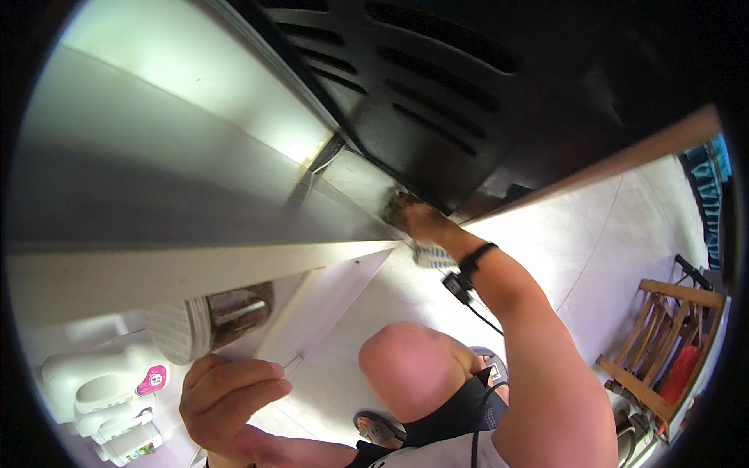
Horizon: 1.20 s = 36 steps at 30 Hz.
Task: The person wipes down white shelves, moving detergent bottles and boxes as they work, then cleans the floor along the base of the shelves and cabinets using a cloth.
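Observation:
My right hand [418, 216] reaches into the narrow gap beside a black slotted panel [433, 158]. Its fingers close around a dark, blurred wad [393, 209], against the pale surface [357, 178] at the bottom of the gap. A black band with a small box [462, 278] and a cable circles that wrist. Beneath the wrist lies a checked cloth [433, 256]. At the lower left, my left hand [231, 395] is raised with its fingers bent, in front of an open cabinet compartment. Whether anything thin sits at its fingertips is unclear.
White jugs [96, 380] and a lidded jar [234, 313] stand below the cabinet's edge [175, 272]. A smooth grey panel [164, 175] borders the gap. On the right, a wooden slatted stool [661, 345] is on the pale floor [567, 245], near a red item [681, 374]. My knee [409, 368] is bent below.

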Motion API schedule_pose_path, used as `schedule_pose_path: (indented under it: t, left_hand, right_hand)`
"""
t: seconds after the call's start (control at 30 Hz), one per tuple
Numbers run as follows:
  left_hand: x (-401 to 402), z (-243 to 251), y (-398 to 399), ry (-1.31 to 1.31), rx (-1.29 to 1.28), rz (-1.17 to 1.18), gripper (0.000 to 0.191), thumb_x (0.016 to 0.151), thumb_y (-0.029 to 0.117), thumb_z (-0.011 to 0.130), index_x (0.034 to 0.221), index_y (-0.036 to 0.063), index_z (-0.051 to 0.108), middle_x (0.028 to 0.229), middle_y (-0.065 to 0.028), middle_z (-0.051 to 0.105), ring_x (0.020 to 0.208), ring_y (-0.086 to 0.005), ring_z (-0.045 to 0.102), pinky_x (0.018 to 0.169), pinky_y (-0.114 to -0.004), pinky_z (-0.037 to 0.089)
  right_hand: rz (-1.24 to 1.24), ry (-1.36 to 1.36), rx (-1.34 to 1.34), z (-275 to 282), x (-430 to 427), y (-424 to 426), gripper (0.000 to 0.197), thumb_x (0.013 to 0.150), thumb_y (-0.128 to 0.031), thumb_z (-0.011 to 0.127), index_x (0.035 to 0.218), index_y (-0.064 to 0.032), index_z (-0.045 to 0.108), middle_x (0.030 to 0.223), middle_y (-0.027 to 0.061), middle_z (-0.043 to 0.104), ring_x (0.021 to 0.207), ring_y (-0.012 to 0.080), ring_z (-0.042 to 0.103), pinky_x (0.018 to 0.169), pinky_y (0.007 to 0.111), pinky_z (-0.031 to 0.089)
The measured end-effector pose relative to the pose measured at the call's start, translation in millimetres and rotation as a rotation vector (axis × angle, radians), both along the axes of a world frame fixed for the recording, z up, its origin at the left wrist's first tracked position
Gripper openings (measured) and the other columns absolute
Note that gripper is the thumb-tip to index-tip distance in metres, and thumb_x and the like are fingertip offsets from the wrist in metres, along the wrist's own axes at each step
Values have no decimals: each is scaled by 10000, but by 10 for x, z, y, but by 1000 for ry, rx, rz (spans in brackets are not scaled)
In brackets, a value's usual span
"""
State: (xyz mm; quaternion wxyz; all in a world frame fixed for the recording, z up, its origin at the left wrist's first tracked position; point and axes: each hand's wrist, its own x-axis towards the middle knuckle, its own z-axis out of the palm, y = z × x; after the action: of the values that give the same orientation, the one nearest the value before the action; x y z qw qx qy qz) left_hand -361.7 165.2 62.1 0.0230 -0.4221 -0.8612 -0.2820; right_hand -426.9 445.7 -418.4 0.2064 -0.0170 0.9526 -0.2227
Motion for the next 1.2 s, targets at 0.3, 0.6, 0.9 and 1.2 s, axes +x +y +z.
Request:
schedule_pose_path:
  t: [0.3,0.6,0.9,1.2]
  left_hand:
    - [62,5,77,30,-44,68,908,802,908,451,810,31,690,820,-104,677,682,-217,538,610,-320,409]
    - [-1,-120,-51,120,-27,56,875,755,909,525,764,54,713,789,-79,690,615,-188,525,552,-302,392]
    - [-5,-102,-135,84,-72,34,901,835,903,403,796,41,662,770,-107,646,668,-208,523,602,-329,380]
    - [-30,-132,-77,90,-31,39,927,746,936,473,779,40,708,788,-77,682,622,-203,532,555,-313,385]
  right_hand:
    - [-171,156,-162,579,1796,441,631,875,-32,541,1470,97,377,1543,315,382,1446,393,396,1163,408,398]
    - [-260,90,-376,72,-98,-216,484,962,-189,486,1443,-128,484,1196,209,679,1087,364,664,959,448,516]
    - [-221,-24,-478,313,31,-231,460,1022,-221,420,1469,-249,524,1227,193,671,1106,365,657,954,469,510]
    - [-25,185,-255,265,1157,140,571,930,-91,487,1499,-141,458,1180,206,679,1030,386,676,910,463,526]
